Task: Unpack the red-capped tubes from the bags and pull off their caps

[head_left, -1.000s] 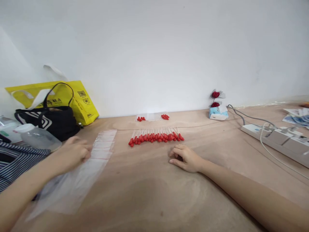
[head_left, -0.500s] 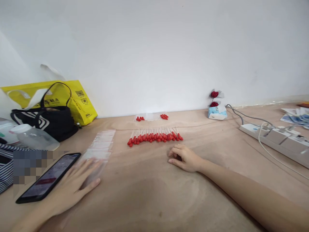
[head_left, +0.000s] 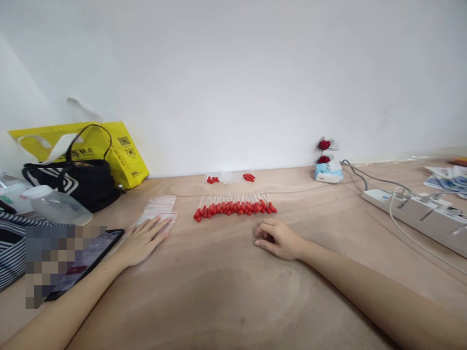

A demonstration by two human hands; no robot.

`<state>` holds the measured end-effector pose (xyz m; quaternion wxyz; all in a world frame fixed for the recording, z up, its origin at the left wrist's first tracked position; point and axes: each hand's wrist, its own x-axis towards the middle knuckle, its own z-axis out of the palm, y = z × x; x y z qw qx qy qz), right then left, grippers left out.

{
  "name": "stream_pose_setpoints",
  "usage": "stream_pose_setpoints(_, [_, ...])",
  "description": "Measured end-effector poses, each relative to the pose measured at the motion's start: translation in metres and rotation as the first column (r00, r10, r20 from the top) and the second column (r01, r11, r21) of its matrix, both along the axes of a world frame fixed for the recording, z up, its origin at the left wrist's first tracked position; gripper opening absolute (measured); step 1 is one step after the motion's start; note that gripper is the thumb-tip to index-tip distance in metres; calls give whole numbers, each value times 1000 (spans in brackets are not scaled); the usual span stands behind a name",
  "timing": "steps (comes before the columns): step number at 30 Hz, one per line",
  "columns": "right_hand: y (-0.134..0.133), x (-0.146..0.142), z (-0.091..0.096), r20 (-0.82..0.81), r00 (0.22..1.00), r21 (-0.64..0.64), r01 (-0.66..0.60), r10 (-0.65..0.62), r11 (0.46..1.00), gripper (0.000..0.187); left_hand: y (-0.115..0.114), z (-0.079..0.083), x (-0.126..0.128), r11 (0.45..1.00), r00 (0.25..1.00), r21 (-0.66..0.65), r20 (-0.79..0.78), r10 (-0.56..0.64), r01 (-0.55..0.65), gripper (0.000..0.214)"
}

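Note:
My left hand (head_left: pixel 143 239) lies flat with fingers stretched out, resting on a stack of small clear zip bags (head_left: pixel 159 210) on the wooden table (head_left: pixel 226 291). My right hand (head_left: pixel 279 238) rests on the table with its fingers loosely curled and nothing visible in them. Just beyond it lies a row of several thin clear sticks with red tips (head_left: pixel 234 207). Farther back, near the wall, are clear bags holding a few red-tipped pieces (head_left: pixel 230 178).
A dark phone (head_left: pixel 87 257) lies beside my left forearm. At the left stand a black handbag (head_left: pixel 78 182), a yellow bag (head_left: pixel 109 146) and a clear plastic bottle (head_left: pixel 56 206). A tissue pack with red roses (head_left: pixel 327 167) sits by the wall. A power strip with cables (head_left: pixel 419 211) is at the right.
My left hand drew back toward me over the bags, uncovering the phone, then slid forward onto the bag stack, which is now bunched shorter. My right hand stayed still.

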<state>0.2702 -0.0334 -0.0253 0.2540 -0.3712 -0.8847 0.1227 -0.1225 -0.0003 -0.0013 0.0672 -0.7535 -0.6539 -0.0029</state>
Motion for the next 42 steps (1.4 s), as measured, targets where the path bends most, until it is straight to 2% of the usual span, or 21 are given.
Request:
stream_pose_setpoints(2, [-1,0,-1,-4,1000,18,6,-6,1000,17,1,5,2,999,1000,41,9,11,-12,50])
stream_pose_setpoints(4, [-2,0,-1,-15,999,56,31,-30,998,18,-3,13,9,988,999,152,41,-26,19,53])
stream_pose_setpoints(6, [-3,0,0,-25,998,96,59,-57,994,20,-11,20,24,955,984,276,105,-147,113,50])
stream_pose_setpoints(7, [-4,1,0,-25,998,110,64,-62,992,22,-16,23,34,939,964,297,147,-223,172,47])
stream_pose_setpoints(9, [-5,2,1,-2,999,116,45,-45,992,31,-27,23,58,922,904,238,233,-359,305,40])
stream_pose_setpoints(11, [-7,3,2,50,999,96,9,-14,995,44,-37,19,83,885,833,77,309,-458,459,37])
stream_pose_setpoints(13, [-8,3,3,105,994,51,-9,4,999,52,-45,13,101,833,793,-71,362,-491,548,38])
stream_pose_setpoints(15, [-9,4,3,136,991,7,-7,6,1000,55,-50,8,111,812,786,-149,398,-473,564,42])
stream_pose_setpoints(20, [-7,4,3,137,991,-42,6,0,999,56,-52,3,110,825,780,-139,440,-444,548,41])
stream_pose_setpoints(22, [-7,4,2,124,992,-49,11,-5,999,56,-49,0,109,843,777,-75,438,-452,533,38])
stream_pose_setpoints(24, [-6,5,2,114,993,-51,11,-5,999,55,-41,-2,111,872,776,59,429,-462,487,34])
stream_pose_setpoints(26, [-6,5,2,114,994,-53,10,-4,999,55,-28,-2,115,896,792,224,418,-444,384,29])
stream_pose_setpoints(28, [-6,4,2,116,993,-53,12,-6,999,55,-9,0,120,909,833,341,410,-372,238,26])
stream_pose_setpoints(30, [-6,4,1,114,993,-49,17,-11,999,53,11,3,124,921,877,378,405,-260,98,25])
stream_pose_setpoints(32, [-6,3,1,111,994,-42,19,-14,999,51,27,6,128,925,894,381,412,-176,7,26])
stream_pose_setpoints(34, [-5,3,1,108,994,-32,17,-13,999,50,37,6,130,931,897,364,417,-148,-15,29])
stream_pose_setpoints(37, [-4,2,1,106,994,-17,13,-11,1000,50,44,3,131,929,891,369,421,-172,5,29])
stream_pose_setpoints(42, [-4,1,0,91,996,20,10,-12,1000,47,44,0,126,883,870,469,439,-223,-10,26])
